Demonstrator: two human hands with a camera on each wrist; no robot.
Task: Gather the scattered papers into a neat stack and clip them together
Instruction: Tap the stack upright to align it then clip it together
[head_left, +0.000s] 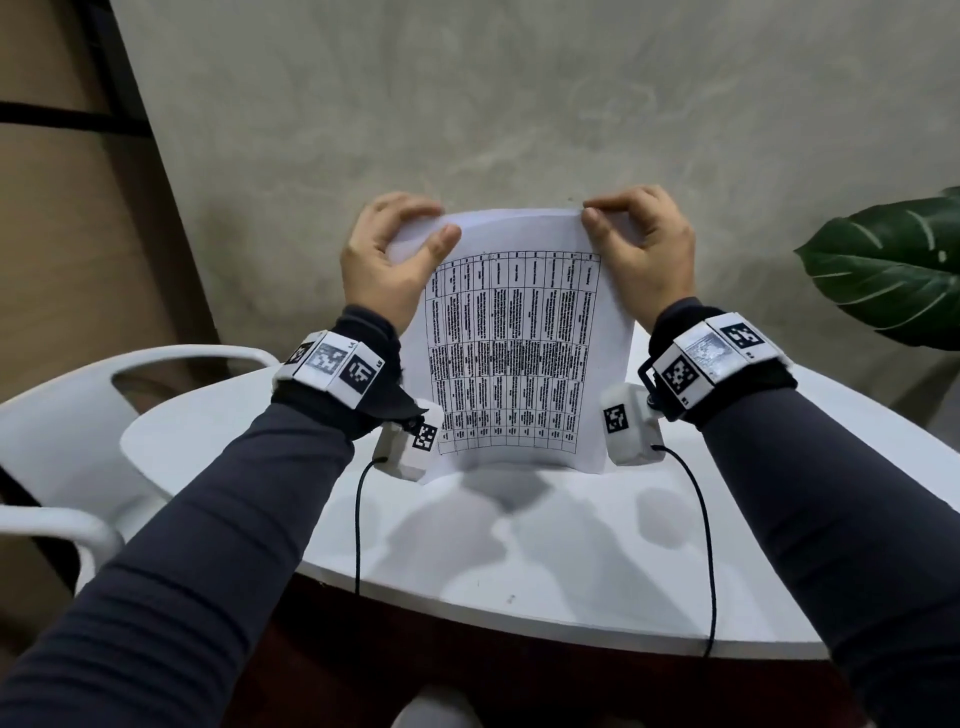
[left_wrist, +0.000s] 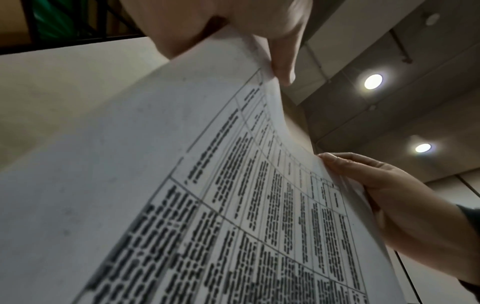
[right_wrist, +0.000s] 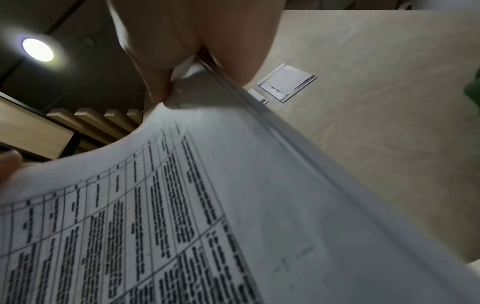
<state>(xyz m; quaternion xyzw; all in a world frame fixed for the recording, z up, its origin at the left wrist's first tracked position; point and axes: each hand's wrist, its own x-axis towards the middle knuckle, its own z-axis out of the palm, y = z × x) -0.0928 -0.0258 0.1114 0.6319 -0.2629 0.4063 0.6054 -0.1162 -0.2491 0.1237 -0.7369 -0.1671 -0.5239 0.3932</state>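
A stack of white papers (head_left: 519, 353) with a printed table on the front sheet stands upright on its bottom edge on the white round table (head_left: 571, 561). My left hand (head_left: 395, 244) grips its top left corner, thumb in front and fingers behind. My right hand (head_left: 623, 228) pinches the top right corner. The sheets bow slightly between the hands. The left wrist view shows the papers (left_wrist: 207, 185) from below with the left thumb (left_wrist: 283, 67) on the top edge and the right hand (left_wrist: 389, 195) on the far side. The right wrist view shows the stack's layered side edge (right_wrist: 285, 135). No clip is visible.
A white chair (head_left: 78, 415) stands left of the table. A large green plant leaf (head_left: 893, 265) hangs at the right. A beige wall (head_left: 467, 104) rises close behind the table. Black cables (head_left: 358, 519) run from the wrist cameras over the table's front edge.
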